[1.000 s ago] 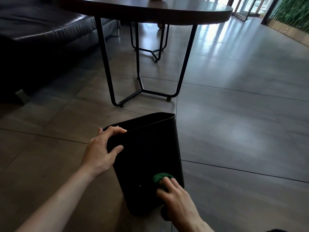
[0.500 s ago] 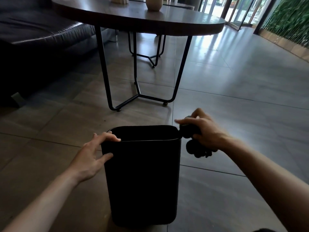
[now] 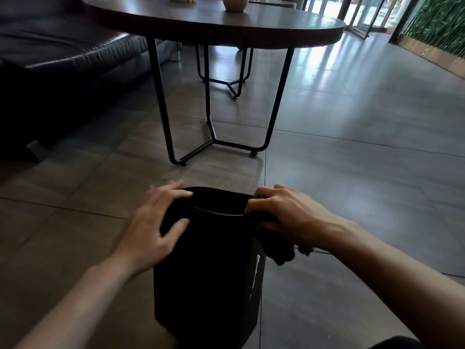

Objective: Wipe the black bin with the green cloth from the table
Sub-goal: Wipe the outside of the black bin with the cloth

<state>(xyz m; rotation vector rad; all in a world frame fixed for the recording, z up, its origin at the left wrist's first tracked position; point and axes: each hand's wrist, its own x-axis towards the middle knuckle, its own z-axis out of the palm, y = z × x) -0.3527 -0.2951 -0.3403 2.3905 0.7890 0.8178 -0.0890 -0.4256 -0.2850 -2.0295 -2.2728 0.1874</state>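
The black bin (image 3: 208, 268) stands upright on the tiled floor right in front of me. My left hand (image 3: 153, 222) rests on its left top corner, fingers spread over the rim and thumb on the near wall. My right hand (image 3: 284, 217) presses a bunched cloth (image 3: 279, 254) against the bin's right top corner. The cloth looks almost black in this light and hangs below my palm beside the bin's right wall. Whether the bin holds anything cannot be seen.
A round dark table (image 3: 216, 23) on thin black metal legs (image 3: 161, 102) stands just beyond the bin, with a pale vase (image 3: 235, 3) on top. A dark leather sofa (image 3: 57, 59) fills the left. Open tiled floor (image 3: 364, 159) stretches to the right toward glass doors.
The bin went from tilted to upright. My right hand lifted the cloth from the lower front wall to the right top corner and now presses it on the rim. My left hand spread flatter.
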